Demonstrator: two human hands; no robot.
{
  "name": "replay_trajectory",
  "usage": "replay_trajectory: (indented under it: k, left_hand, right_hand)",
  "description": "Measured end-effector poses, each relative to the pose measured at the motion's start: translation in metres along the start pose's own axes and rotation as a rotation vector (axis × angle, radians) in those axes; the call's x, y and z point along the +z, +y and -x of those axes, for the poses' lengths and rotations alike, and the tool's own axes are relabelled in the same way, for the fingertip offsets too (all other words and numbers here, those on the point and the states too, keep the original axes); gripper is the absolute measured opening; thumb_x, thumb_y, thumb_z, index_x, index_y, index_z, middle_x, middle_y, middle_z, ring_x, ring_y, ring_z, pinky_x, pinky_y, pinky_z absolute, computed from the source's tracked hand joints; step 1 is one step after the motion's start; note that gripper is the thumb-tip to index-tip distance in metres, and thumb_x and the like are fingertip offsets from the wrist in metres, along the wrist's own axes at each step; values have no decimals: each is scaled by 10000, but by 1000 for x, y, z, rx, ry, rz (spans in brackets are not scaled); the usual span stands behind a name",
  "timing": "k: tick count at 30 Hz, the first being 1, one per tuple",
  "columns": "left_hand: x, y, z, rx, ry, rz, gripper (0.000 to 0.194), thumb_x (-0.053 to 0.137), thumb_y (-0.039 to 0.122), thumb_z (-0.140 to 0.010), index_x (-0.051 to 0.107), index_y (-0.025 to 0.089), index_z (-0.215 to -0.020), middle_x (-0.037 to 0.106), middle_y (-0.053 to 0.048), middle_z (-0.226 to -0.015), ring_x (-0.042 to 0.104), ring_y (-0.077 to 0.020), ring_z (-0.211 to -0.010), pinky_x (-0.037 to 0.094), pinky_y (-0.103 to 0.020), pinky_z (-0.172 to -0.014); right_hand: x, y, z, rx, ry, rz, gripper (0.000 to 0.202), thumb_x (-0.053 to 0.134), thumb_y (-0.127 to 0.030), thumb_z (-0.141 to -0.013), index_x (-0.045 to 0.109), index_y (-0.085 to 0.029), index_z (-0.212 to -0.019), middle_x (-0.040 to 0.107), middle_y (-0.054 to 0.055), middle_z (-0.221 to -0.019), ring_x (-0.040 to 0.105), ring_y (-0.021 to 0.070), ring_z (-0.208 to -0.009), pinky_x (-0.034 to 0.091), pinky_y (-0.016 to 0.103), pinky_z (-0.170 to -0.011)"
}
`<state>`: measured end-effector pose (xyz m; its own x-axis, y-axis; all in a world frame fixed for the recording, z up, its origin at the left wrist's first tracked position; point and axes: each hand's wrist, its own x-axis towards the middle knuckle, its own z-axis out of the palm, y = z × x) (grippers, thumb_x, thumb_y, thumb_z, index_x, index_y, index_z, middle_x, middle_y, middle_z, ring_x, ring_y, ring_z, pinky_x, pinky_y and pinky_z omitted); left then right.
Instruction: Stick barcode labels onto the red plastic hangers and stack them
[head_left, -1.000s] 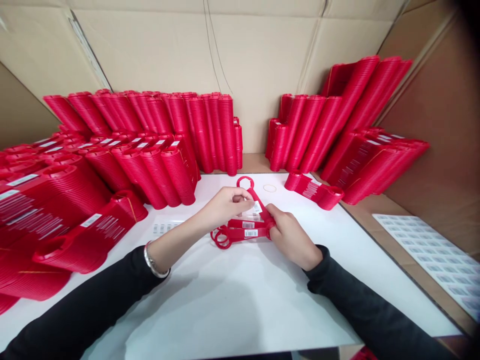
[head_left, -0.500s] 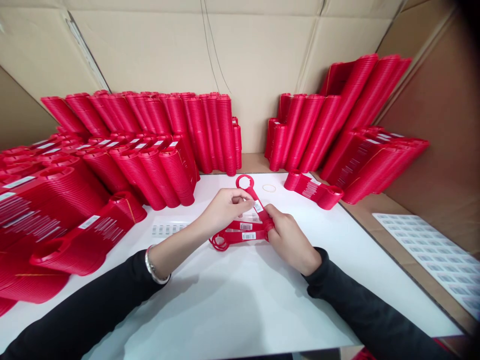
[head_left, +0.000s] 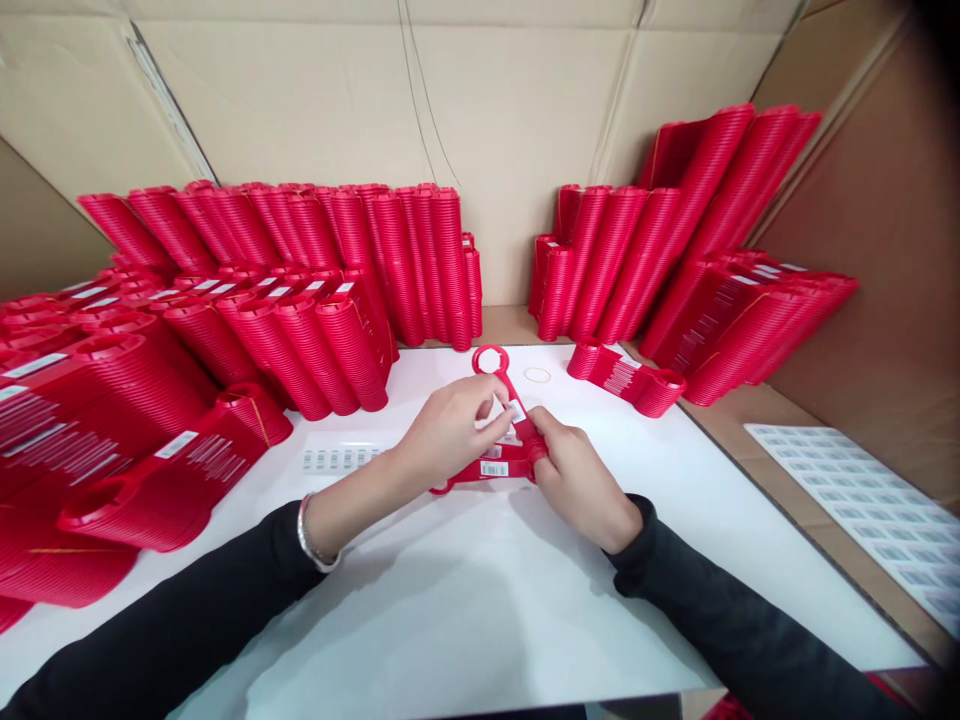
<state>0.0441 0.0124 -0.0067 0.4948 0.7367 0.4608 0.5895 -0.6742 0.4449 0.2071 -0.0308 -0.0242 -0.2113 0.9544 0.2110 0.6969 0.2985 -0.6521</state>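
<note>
My right hand (head_left: 581,480) is closed around the ends of several flat red plastic pieces with ring-shaped ends, fanned out over the table. The top red piece (head_left: 491,360) points away from me with its ring uppermost. It bears a white barcode label (head_left: 517,410). At that label's left edge, the bent thumb and forefinger of my left hand (head_left: 457,425) come together; whether they grip or only touch it is hard to tell. Below my left fingers, a lower red piece (head_left: 525,465) carries another barcode label (head_left: 494,469). My left hand and wrist partly cover the fanned pieces.
Tall red stacks (head_left: 352,340) line the left and back; more stacks (head_left: 615,260) stand back right. A short banded bundle (head_left: 626,378) lies right of a loose rubber band (head_left: 537,375). Label strip (head_left: 337,459) is by my left wrist, label sheet (head_left: 862,510) far right.
My left fingers have lifted and curled a little at the top label, showing a rounder gap between thumb and forefinger. The left hand now covers more of the lower pieces. My right hand has stayed put.
</note>
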Motion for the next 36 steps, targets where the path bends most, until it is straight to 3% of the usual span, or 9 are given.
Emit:
replay_trajectory:
  k: [3, 5, 9, 14, 23, 26, 29, 33, 36]
  left_hand:
    - [1, 1, 3, 228, 103, -416, 313, 409, 424, -869, 549, 144, -871, 546, -63, -841, 495, -166, -719, 373, -269, -596]
    - [1, 0, 3, 279, 143, -562, 409, 372, 504, -868, 548, 136, -890, 538, -87, -861, 492, -185, -716, 362, -280, -570]
    - [-2, -3, 1, 273, 215, -645, 493, 345, 572, -857, 540, 124, -923, 522, -103, -846, 475, -213, -736, 366, -307, -602]
    - [-12, -13, -5, 128, 270, -626, 466, 393, 531, -861, 507, 128, -1065, 510, -109, -901, 472, -242, -821, 380, -352, -707]
    - [-13, -21, -8, -39, 198, 72, 216, 355, 249, -914, 421, 193, -1112, 565, -50, -992, 535, -164, -894, 423, -299, -777]
    - [-11, -26, -9, 6, 203, 63, 311, 384, 116, -846, 405, 191, -1147, 533, -65, -1076, 511, -174, -969, 425, -308, -807]
    - [-10, -29, -9, 62, 140, -33, 329, 391, 25, -754, 494, 181, -1025, 520, -60, -1054, 478, -183, -982, 415, -316, -828]
    - [-8, -24, -7, 114, -36, -191, 150, 435, 98, -760, 566, 167, -733, 548, -45, -857, 465, -187, -837, 403, -329, -766]
    - [-2, -18, -3, 122, -116, -269, 228, 411, 187, -827, 580, 162, -676, 553, -50, -808, 446, -185, -781, 385, -336, -718]
  right_hand:
    - [0, 0, 1, -34, 4, -1, 281, 328, 0, -626, 341, -217, -804, 492, -4, -661, 478, 157, -592, 325, 239, -562]
    - [0, 0, 3, -60, -2, -12, 286, 330, 0, -625, 339, -218, -809, 487, -6, -669, 472, 155, -596, 324, 236, -562]
    - [1, -3, 5, -89, -10, -24, 270, 337, -10, -633, 325, -221, -800, 474, -13, -660, 456, 151, -582, 310, 237, -550]
    - [2, -7, 6, -111, -49, -34, 257, 343, -12, -654, 336, -218, -806, 520, 2, -705, 492, 157, -623, 317, 241, -571]
    - [-2, 0, 3, -75, -35, -29, 241, 347, -22, -670, 347, -221, -806, 565, 18, -751, 532, 167, -656, 349, 240, -580]
    - [-4, 4, 0, -56, -12, -28, 262, 348, -21, -670, 366, -217, -843, 585, 33, -795, 549, 174, -691, 369, 242, -599]
    - [-7, 7, -2, -32, 13, 0, 252, 353, -18, -666, 357, -214, -825, 586, 45, -796, 552, 178, -706, 376, 241, -609]
    - [-8, 9, -4, -20, -19, 97, 251, 347, -14, -653, 351, -211, -809, 573, 46, -752, 538, 181, -679, 349, 245, -590]
    - [-7, 10, -4, 2, -64, 174, 267, 337, -8, -642, 360, -208, -817, 560, 37, -707, 513, 174, -624, 313, 248, -558]
